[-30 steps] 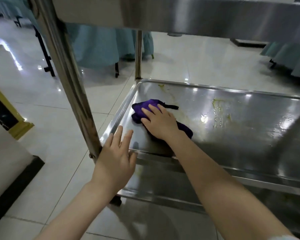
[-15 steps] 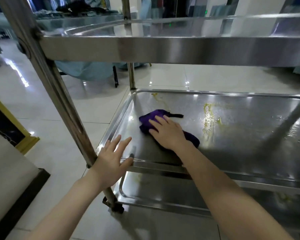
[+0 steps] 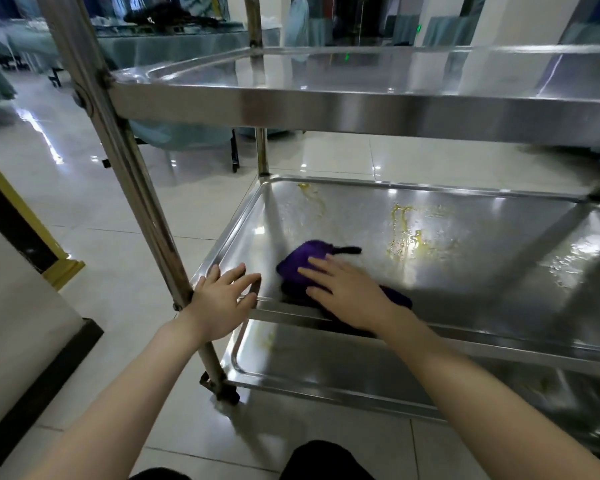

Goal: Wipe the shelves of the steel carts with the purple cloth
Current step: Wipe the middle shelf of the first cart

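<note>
A steel cart fills the view, with a top shelf [image 3: 361, 98], a middle shelf [image 3: 465, 271] and a bottom shelf [image 3: 326, 368]. The crumpled purple cloth [image 3: 298, 261] lies on the middle shelf near its front left. My right hand [image 3: 347, 292] presses flat on the cloth, fingers straight and pointing left. My left hand [image 3: 219, 303] rests open at the shelf's front left corner, beside the cart's post [image 3: 125, 168]. Yellow smears [image 3: 406, 226] streak the middle shelf behind and to the right of the cloth.
Glossy tiled floor [image 3: 84, 202] surrounds the cart. A white and black wall edge with gold trim [image 3: 25, 244] stands at the left. Tables draped in teal cloth [image 3: 174, 53] are behind the cart. My dark-clad knees [image 3: 326, 462] are at the bottom edge.
The view has tilted upward, bringing the top shelf's surface into sight. My right hand has slid the cloth a little rightward and toward the front rim. My left hand stays at the corner.
</note>
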A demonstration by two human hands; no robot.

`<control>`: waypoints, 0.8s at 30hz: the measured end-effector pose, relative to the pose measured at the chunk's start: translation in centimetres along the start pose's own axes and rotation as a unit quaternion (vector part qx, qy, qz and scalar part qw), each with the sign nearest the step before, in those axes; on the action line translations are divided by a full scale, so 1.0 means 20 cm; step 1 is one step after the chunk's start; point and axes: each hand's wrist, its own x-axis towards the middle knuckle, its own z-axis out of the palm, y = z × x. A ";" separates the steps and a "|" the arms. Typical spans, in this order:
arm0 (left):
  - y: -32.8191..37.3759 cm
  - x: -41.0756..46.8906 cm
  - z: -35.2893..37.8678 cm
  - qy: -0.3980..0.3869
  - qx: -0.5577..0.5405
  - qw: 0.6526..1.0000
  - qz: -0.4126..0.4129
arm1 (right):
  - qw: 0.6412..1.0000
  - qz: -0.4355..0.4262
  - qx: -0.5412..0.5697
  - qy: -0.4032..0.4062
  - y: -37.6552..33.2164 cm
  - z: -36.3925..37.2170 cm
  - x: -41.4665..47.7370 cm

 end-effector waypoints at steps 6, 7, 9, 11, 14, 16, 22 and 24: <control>-0.03 0.04 0.04 0.012 -0.017 1.000 0.009 | 0.985 0.163 -0.029 0.057 0.19 -0.03 0.28; -0.02 0.04 0.04 0.014 -0.013 1.000 0.007 | 0.988 0.141 -0.031 0.048 0.17 -0.01 0.24; 0.00 0.05 0.04 0.024 0.010 1.000 -0.001 | 0.996 0.074 -0.032 0.042 0.11 0.02 0.06; 0.06 0.07 0.03 0.059 0.009 0.998 -0.006 | 0.996 0.021 -0.031 0.078 0.06 0.07 -0.17; 0.21 0.12 0.03 0.097 0.027 0.993 0.062 | 0.997 0.007 -0.018 0.079 0.07 0.07 -0.32; 0.32 0.16 0.05 0.107 0.009 0.986 0.126 | 0.997 0.034 -0.009 0.071 0.13 0.04 -0.24; 0.44 0.18 0.14 0.076 -0.030 0.981 0.178 | 0.963 0.257 -0.037 0.069 0.45 -0.13 0.12; 0.41 0.21 0.14 0.077 -0.035 0.980 0.179 | 0.966 0.243 -0.045 0.069 0.44 -0.12 0.10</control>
